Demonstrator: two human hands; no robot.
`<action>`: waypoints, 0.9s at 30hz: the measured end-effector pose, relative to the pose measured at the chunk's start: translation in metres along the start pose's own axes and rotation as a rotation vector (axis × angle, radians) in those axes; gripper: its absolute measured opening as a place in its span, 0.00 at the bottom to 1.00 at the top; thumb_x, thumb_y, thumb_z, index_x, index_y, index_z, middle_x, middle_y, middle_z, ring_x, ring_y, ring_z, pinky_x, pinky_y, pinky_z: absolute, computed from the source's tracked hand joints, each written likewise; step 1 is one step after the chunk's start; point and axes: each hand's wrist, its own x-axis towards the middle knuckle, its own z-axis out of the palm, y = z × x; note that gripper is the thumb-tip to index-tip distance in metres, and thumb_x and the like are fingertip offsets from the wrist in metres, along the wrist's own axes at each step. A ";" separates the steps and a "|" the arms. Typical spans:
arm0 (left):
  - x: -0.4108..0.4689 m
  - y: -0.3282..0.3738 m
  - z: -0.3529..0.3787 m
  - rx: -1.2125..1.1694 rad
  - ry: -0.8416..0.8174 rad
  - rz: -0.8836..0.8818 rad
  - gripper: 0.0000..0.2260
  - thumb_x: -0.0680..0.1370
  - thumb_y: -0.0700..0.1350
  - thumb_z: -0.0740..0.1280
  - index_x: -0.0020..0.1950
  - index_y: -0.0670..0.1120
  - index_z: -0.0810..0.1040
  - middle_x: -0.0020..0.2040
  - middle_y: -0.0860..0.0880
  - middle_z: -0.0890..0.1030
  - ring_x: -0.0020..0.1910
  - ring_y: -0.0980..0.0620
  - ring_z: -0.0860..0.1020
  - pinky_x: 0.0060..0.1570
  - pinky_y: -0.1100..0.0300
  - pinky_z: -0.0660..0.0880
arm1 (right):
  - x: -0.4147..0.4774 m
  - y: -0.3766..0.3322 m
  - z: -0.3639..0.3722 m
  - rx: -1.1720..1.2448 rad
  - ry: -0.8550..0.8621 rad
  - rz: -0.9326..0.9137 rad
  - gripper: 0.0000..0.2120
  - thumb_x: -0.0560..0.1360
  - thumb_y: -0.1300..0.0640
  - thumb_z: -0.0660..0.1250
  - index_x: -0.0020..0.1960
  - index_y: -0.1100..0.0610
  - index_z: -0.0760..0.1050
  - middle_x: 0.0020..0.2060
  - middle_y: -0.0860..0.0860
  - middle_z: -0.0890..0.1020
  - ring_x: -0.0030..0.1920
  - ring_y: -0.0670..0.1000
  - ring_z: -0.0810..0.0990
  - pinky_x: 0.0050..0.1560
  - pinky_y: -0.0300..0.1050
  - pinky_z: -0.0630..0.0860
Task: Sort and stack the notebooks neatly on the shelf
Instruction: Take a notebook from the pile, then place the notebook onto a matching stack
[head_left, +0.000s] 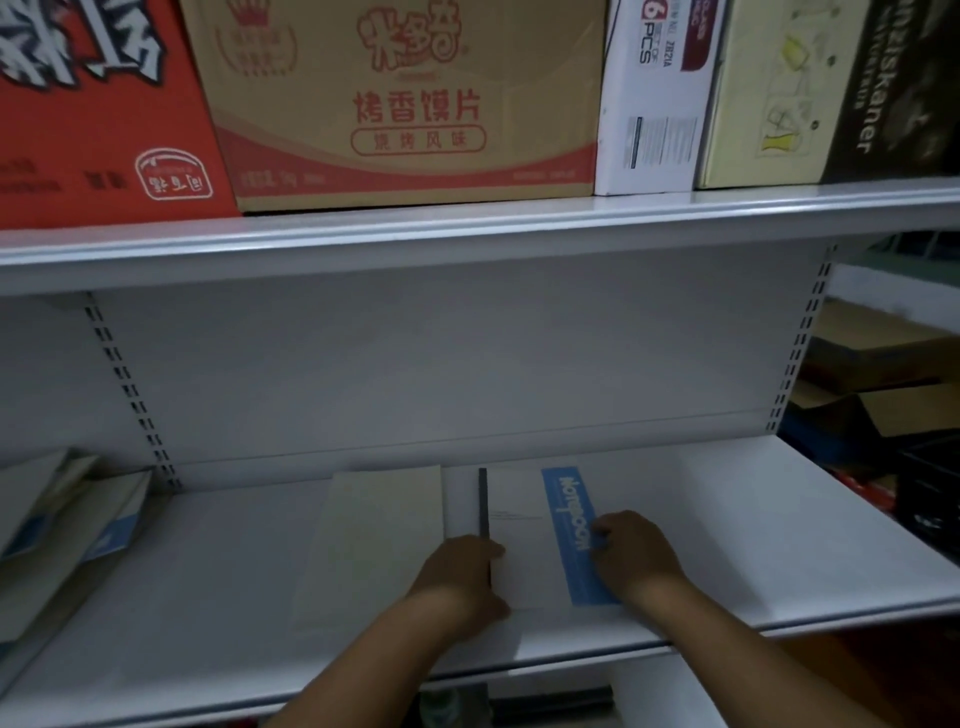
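1. The notebook (524, 525) lies flat on the shelf (727, 545), at about 6 o'clock from the frame's centre. Its dark spine is on its 9 o'clock edge, and a blue band runs along its 3 o'clock side.
2. The left hand (457, 571) grips the notebook's spine edge near the 7 o'clock corner, with the thumb over the cover. The fingers below are hidden.
3. The right hand (636, 553) rests on the blue band with its fingers bent. It cannot be told whether it pinches the far edge or only presses down. The two hands sit apart, one on each side of the cover.
4. A pale notebook (374, 540) lies flat just beside it at 9 o'clock. Their edges are close, but whether they touch is unclear.
5. Further out at 9 o'clock, loose notebooks (78, 519) with blue bands lean in an untidy heap.
6. The step in hand looks like setting and squaring this notebook in place, early in the sorting, since the heap is not yet dealt with.
7. The next move probably calls for nudging the notebook so its edges run parallel to the pale one and the shelf front. Both hands would then let go, and one would reach toward 9 o'clock for another from the heap.
8. At 12 o'clock, the upper shelf (467, 228) carries cartons (410, 104).
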 end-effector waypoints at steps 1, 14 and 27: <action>-0.001 0.000 -0.001 -0.009 0.002 0.001 0.33 0.74 0.49 0.69 0.75 0.50 0.57 0.75 0.50 0.59 0.74 0.52 0.59 0.71 0.62 0.55 | -0.001 0.000 0.000 0.021 -0.001 0.012 0.17 0.75 0.62 0.60 0.64 0.56 0.74 0.63 0.54 0.75 0.61 0.53 0.75 0.57 0.37 0.71; -0.063 -0.113 -0.103 0.244 0.186 -0.029 0.30 0.78 0.60 0.55 0.77 0.51 0.50 0.78 0.50 0.44 0.77 0.52 0.41 0.74 0.56 0.44 | -0.013 -0.139 0.030 -0.229 -0.026 -0.510 0.27 0.79 0.49 0.57 0.75 0.50 0.54 0.77 0.51 0.50 0.76 0.50 0.51 0.74 0.43 0.51; -0.205 -0.366 -0.184 0.122 0.524 -0.265 0.23 0.80 0.54 0.57 0.73 0.48 0.63 0.76 0.48 0.57 0.76 0.50 0.54 0.72 0.62 0.53 | -0.083 -0.405 0.186 0.100 -0.232 -0.569 0.17 0.79 0.50 0.58 0.66 0.53 0.71 0.64 0.51 0.75 0.62 0.50 0.74 0.55 0.36 0.68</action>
